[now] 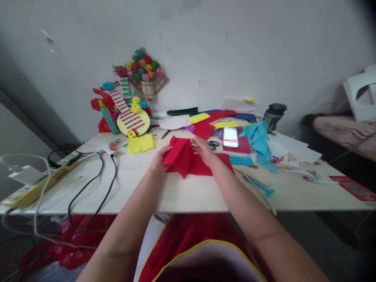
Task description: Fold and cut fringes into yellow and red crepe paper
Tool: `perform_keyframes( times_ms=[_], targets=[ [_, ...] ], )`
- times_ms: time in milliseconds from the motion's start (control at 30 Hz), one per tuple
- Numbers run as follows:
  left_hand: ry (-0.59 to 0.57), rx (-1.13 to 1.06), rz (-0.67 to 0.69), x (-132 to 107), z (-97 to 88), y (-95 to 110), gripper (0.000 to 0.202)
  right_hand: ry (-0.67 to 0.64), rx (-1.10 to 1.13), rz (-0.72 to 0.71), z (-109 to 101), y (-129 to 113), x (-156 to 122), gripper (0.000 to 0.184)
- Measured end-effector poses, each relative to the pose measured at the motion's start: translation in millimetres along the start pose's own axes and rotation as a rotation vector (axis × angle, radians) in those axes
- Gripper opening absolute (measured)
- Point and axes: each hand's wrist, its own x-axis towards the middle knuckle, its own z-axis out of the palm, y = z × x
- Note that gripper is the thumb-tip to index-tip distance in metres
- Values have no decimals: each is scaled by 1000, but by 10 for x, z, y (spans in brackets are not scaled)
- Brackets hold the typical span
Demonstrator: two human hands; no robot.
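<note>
A sheet of red crepe paper [180, 154] is raised and folded over itself near the middle of the table. My left hand [161, 158] grips its left edge, thumb on the near face. At its right edge is my right hand [203, 150], fingers stretched out and loosely apart, the tips at or against the paper. Beneath my right wrist lies a flat red strip [225, 158]; whether it joins the raised piece I cannot tell. Black-handled scissors [213, 145] rest just beyond my right hand, their blades hidden.
Yellow crepe paper [141, 144], a utility knife [165, 134] and a glue gun [107, 149] with its cord lie left. Behind stands a guitar-shaped craft [133, 121]. Rightward are a lit phone [230, 137], blue crepe paper [258, 137] and a dark bottle [274, 115]. A power strip [44, 180] edges the table.
</note>
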Motion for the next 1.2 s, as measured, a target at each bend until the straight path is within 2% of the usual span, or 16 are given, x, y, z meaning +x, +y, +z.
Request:
perform_keyframes(
  times_ms=[100,200,267,333,400,467,533,700,833,967,1067,1200],
  targets=[
    [-23,-51,15,-29,38,3,31,-127,81,212,20,18,-31,36],
    [-48,-37,59,-23,34,-16,28,-270,90,291,51,25,-86,30],
    [2,-19,90,2,-24,-28,21,-233,77,272,46,28,-96,26],
    [110,-5,124,32,-114,-33,13,-118,81,242,10,30,-77,23],
    [215,24,163,54,-202,-33,15,-35,104,203,-42,35,-42,21],
    [268,58,195,63,-257,-31,19,-6,110,170,-90,46,-11,22],
    [266,96,206,64,-275,-37,23,12,65,170,-117,60,6,24],
    [251,227,205,98,-236,-86,50,22,-27,144,-100,87,-8,25],
    [290,289,171,122,-143,-101,42,5,-40,99,-53,78,-29,25],
    [234,337,109,94,-33,-102,48,-3,-50,85,-24,66,-37,25],
    [212,392,58,84,-22,-117,50,-12,-41,68,-31,59,-47,24],
    [343,315,118,95,-113,-110,39,-19,32,43,-65,53,-52,26]
  ],
)
